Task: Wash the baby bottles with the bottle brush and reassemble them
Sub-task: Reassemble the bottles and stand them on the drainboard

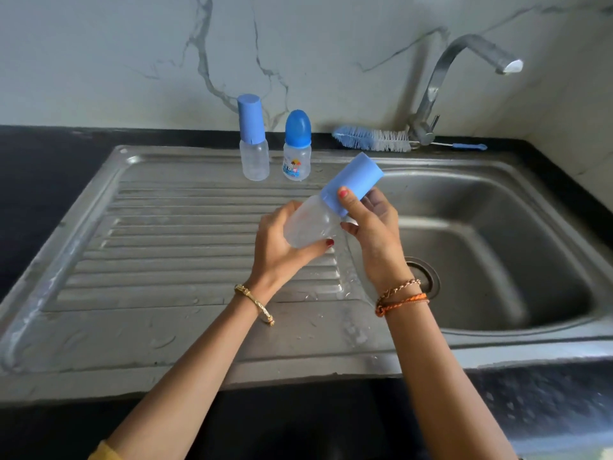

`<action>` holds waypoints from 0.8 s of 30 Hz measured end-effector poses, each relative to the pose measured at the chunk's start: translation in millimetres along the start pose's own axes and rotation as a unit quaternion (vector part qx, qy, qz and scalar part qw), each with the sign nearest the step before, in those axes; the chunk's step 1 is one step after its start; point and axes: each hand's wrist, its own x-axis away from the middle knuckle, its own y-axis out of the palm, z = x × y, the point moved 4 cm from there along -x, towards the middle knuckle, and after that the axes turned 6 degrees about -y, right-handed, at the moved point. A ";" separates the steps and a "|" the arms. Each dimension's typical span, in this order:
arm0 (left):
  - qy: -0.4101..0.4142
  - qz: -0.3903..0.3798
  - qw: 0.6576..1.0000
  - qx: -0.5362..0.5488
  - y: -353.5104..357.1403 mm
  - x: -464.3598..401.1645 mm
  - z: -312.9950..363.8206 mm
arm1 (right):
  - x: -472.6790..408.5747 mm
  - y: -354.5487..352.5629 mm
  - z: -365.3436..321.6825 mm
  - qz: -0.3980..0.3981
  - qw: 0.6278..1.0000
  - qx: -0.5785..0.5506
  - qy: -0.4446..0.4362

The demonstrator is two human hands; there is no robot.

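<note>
A dark speckled surface (49,180) runs along a pale marble-patterned wall, and a stainless steel sink unit (172,340) is set into it. The faucet (428,127) rises at the unit's back edge. To the left of the faucet lies the ribbed draining board (185,234), wet with droplets; below the faucet sits the basin (497,247) with its round drain (428,277). Two capped baby bottles stand upright on the draining board's back edge, left of the faucet: a clear bottle with a cylindrical blue cap (252,141), and beside it, nearer the faucet, a printed bottle with a domed blue cap (297,147). A blue-and-white bottle brush (374,139) lies at the faucet's base.
</note>
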 end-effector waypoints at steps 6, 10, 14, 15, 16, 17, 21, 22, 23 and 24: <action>-0.076 -0.077 0.989 0.104 -17.0 -8.7 -2.5 | -11.6 25.0 -3.6 -0.123 0.992 -0.011 -0.014; -0.059 -0.099 0.986 0.117 -22.3 -11.2 -5.8 | -19.1 31.6 -2.2 -0.108 0.994 -0.021 -0.005; -0.045 -0.074 0.992 0.087 -17.9 -8.0 -15.2 | -13.8 38.3 0.9 -0.089 0.996 -0.014 -0.001; -0.035 -0.068 0.994 0.080 -17.6 -7.4 -16.9 | -12.0 39.0 1.4 -0.083 0.996 -0.010 -0.001; -0.018 -0.058 0.996 0.070 -18.2 -6.6 -17.1 | -10.0 39.1 1.7 -0.077 0.997 -0.005 -0.001; 0.004 -0.046 0.997 0.059 -19.3 -6.1 -15.9 | -8.5 39.3 2.5 -0.071 0.997 -0.001 0.000; 0.077 -0.007 0.997 0.006 -25.7 -5.4 -12.3 | -4.9 43.5 4.5 -0.044 0.999 0.009 0.001; 0.084 0.002 0.996 -0.002 -27.5 -6.1 -13.7 | -5.1 44.6 4.4 -0.036 0.999 0.013 0.000; 0.084 0.008 0.996 -0.009 -29.3 -7.0 -16.4 | -5.6 46.6 3.9 -0.030 0.999 0.017 -0.001; 0.081 0.011 0.996 -0.022 -30.4 -8.0 -19.0 | -6.0 48.2 3.5 -0.027 0.999 0.018 0.000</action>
